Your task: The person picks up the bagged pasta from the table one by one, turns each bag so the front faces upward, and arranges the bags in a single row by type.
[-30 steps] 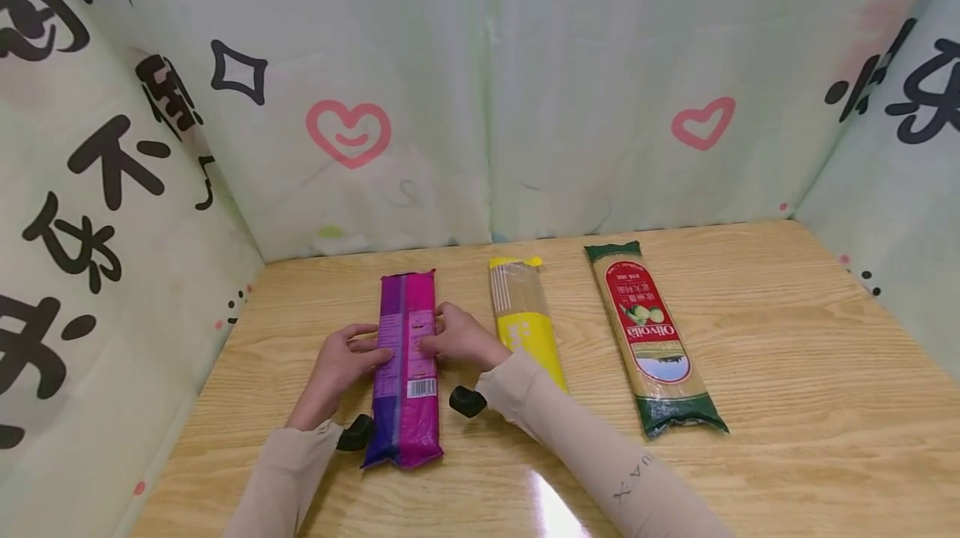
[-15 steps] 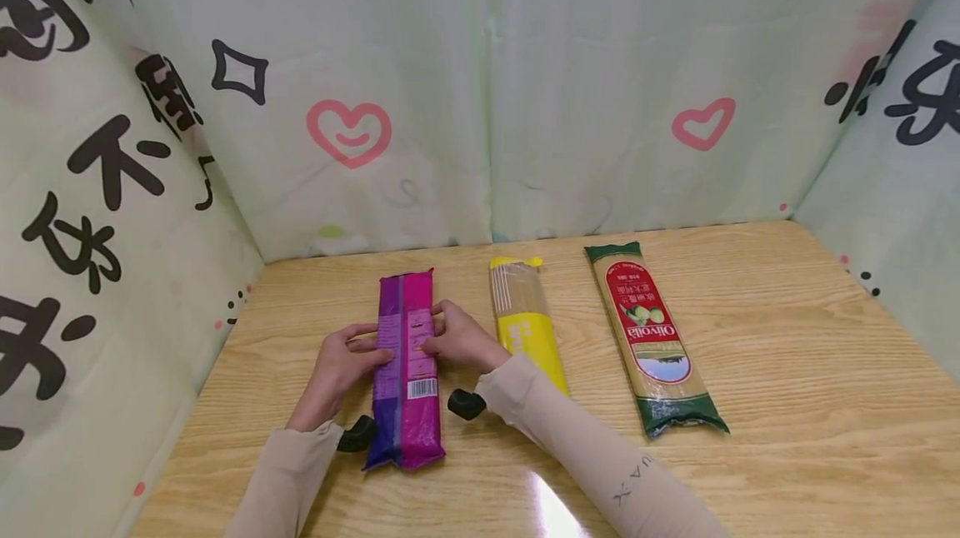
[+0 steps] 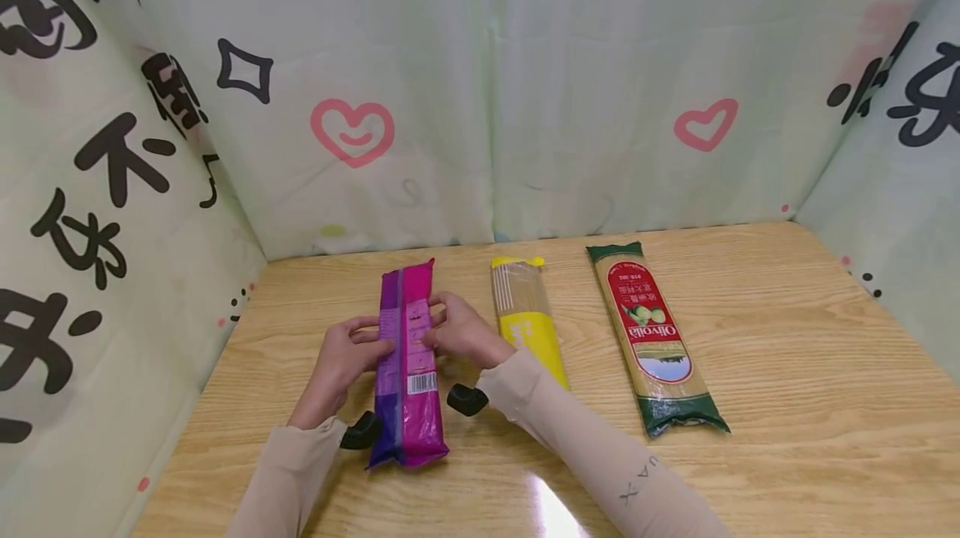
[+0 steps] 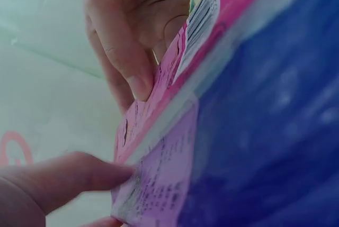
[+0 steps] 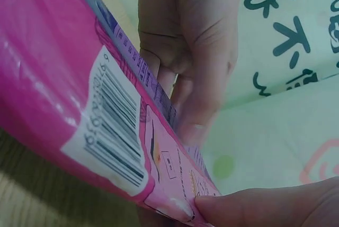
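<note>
A long pink and purple packet [image 3: 408,405] with a barcode is held between two hands at the left of the table. My left hand [image 3: 342,363] grips its left edge, thumb on top and fingers at the side. On the opposite edge my right hand [image 3: 467,330] pinches it the same way. In the left wrist view the thumb presses the purple label of the packet [image 4: 254,105]. The right wrist view shows the barcode side of the packet [image 5: 47,79] close up. The far end looks raised off the table; the packet's underside is hidden.
Right of the hands lies a yellow and clear packet of noodle-like sticks [image 3: 528,321], partly behind the right forearm. Farther right is a green-ended Olivoilà pasta packet [image 3: 656,338]. Printed curtains [image 3: 420,205] enclose the wooden table [image 3: 810,371] at the back and sides.
The far end of the pink and purple packet has risen and tilted up slightly, both hands moving with it. The other two packets stay put.
</note>
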`<state>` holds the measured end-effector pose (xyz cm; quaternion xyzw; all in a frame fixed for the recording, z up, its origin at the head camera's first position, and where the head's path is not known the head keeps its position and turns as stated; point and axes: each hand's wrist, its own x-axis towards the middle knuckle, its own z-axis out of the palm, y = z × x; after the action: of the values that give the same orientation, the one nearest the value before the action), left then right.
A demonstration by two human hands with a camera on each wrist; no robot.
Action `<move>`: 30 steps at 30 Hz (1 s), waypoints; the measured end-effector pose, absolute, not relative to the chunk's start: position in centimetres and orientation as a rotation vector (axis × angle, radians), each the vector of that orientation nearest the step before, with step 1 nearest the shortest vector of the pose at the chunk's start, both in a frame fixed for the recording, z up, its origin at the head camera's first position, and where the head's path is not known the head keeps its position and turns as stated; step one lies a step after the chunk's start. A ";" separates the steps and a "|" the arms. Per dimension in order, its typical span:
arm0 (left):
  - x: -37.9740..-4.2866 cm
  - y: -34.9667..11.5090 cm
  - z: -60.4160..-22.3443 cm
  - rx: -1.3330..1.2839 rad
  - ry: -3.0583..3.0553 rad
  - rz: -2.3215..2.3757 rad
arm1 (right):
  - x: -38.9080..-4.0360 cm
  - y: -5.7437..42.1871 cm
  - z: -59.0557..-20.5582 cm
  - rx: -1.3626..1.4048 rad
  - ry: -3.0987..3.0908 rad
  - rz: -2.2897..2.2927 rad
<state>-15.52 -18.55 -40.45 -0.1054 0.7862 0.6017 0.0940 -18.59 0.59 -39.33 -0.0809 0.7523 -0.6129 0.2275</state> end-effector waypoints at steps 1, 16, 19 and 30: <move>-15.5 -18.5 -40.3 -0.312 2.341 1.779 | -18.5 0.6 -39.2 -0.218 2.072 -1.692; -15.3 -17.5 -38.9 -0.319 2.408 1.679 | -18.5 1.1 -38.1 -0.223 2.040 -1.713; -15.2 -17.2 -38.7 -0.305 2.401 1.663 | -18.6 1.2 -37.8 -0.228 2.000 -1.736; -14.9 -16.4 -38.4 -0.258 2.392 1.652 | -18.4 1.4 -37.0 -0.297 1.957 -1.746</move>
<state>-14.93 -16.40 -38.45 -0.0878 0.8145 0.5626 0.1115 -18.38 1.38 -37.01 -0.1089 0.7183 -0.6408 0.2483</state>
